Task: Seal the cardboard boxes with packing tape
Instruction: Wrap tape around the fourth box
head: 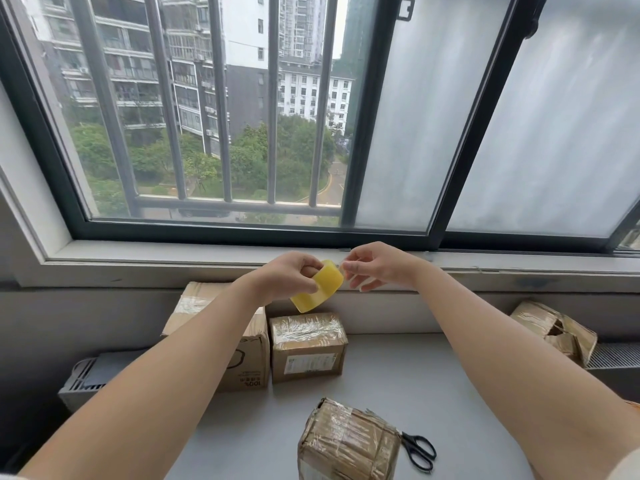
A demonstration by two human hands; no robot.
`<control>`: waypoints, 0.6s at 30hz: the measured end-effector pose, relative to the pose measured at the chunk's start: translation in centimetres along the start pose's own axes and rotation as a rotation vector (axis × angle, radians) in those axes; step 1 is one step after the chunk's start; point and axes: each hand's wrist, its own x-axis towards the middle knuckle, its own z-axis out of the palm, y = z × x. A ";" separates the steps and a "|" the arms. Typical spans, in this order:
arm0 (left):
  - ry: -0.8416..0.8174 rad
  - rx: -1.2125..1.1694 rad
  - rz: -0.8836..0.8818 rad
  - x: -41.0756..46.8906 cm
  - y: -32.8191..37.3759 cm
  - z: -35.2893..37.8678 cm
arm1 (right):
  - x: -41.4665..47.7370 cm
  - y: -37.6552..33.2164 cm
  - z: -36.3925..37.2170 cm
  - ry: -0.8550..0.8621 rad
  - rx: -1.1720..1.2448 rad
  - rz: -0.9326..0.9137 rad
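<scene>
Item: yellow translucent packing-tape roll, frame centre; my left hand grips it through the core. My right hand, just right of it, pinches its upper rim.

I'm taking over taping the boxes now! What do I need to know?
Left hand holds the tape up, fingers through its core.
Right hand pinches at the roll's edge, seemingly the loose end.
No strip pulled out yet.
Near box and middle box look taped already.
Big box has some tape on top; right box looks crumpled, maybe open.
Scissors lie right of the near box.
Left to do: likely the right box.
</scene>
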 end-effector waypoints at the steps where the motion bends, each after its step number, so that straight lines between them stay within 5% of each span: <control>1: 0.000 -0.011 0.004 0.0 0.1 0.0 | 0.0 0.1 0.0 0.004 0.030 0.000; 11: 0.010 -0.203 -0.020 0.4 1.2 -0.1 | -0.2 0.0 0.2 0.115 0.209 0.001; 18: 0.028 -0.322 -0.048 0.7 1.5 0.1 | 0.3 -0.9 1.7 0.324 -0.240 -0.114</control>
